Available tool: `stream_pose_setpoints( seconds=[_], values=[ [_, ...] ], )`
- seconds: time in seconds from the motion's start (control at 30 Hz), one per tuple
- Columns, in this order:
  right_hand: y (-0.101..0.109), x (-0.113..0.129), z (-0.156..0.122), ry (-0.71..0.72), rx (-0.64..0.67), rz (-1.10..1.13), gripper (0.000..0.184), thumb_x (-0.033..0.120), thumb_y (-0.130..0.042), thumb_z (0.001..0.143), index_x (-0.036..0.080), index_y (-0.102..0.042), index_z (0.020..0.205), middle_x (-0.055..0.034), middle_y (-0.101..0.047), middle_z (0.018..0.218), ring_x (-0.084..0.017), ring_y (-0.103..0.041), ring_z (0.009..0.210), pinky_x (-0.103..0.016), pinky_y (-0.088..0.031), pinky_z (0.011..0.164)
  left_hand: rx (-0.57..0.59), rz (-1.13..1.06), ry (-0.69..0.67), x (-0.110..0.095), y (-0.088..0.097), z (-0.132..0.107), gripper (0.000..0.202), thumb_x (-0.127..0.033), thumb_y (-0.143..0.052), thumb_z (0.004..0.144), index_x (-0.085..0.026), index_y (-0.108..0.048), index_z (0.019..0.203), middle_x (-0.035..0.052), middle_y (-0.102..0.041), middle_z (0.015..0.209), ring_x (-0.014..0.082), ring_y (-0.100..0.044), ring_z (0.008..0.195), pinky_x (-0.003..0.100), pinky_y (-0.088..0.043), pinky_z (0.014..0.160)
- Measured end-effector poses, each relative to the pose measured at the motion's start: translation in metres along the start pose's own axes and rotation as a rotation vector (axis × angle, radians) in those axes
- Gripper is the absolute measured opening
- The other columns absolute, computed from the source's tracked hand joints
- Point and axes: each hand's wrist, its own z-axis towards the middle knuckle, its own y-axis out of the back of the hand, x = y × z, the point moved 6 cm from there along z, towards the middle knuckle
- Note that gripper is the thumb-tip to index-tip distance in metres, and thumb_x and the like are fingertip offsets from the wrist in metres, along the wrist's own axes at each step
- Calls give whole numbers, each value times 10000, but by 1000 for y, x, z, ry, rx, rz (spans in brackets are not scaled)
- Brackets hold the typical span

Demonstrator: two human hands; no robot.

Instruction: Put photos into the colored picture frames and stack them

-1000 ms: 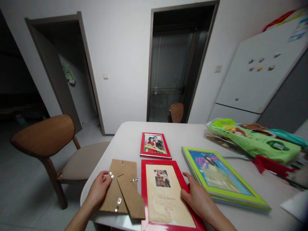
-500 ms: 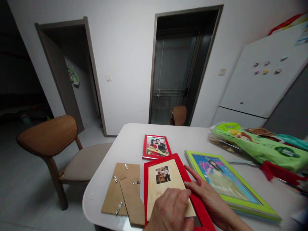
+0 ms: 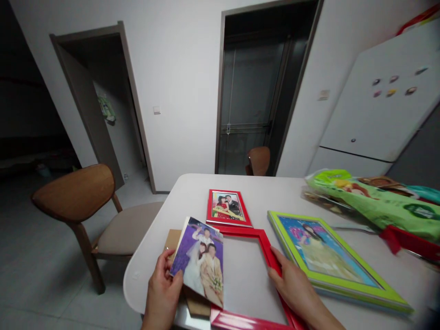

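My left hand (image 3: 163, 293) is closed on a purple wedding photo (image 3: 201, 261), holding it tilted above the brown frame backing board (image 3: 172, 240), which is mostly hidden under it. My right hand (image 3: 295, 288) rests on the right side of the large red frame (image 3: 261, 238). Its fingers lie along the rail. The red frame lies flat on the white table (image 3: 192, 192) and is empty inside, with the table showing through.
A small red framed photo (image 3: 227, 207) lies just beyond the big frame. A green framed picture (image 3: 326, 256) lies to the right. Green snack bags (image 3: 374, 201) sit at the far right. A wooden chair (image 3: 82, 201) stands left of the table, a white fridge (image 3: 378, 114) behind.
The beige insert sheet that filled the red frame has come out. My left hand left the backing board, crossed to the frame, and now holds a purple photo at the left.
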Motion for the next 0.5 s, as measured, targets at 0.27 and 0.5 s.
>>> stream_pose_setpoints(
  seconds=[0.27,0.5],
  values=[
    [-4,9,-3,102,13,-198,413,162,-387,696,44,-516,1070,-155,-591,922,-234,-548,856,-343,-393,813,169,605,-110,18,4,-8,432,-305,-474,715,-157,-461,1121,70,-611,843,229,-584,764,317,-453,671],
    [-27,54,-9,46,181,397,421,312,-430,716,115,-503,1080,-99,-625,851,-187,-583,701,-330,-456,671,270,691,-457,4,-17,-17,479,-271,-541,663,-171,-479,1128,124,-546,1093,283,-484,1016,411,-407,853]
  ],
)
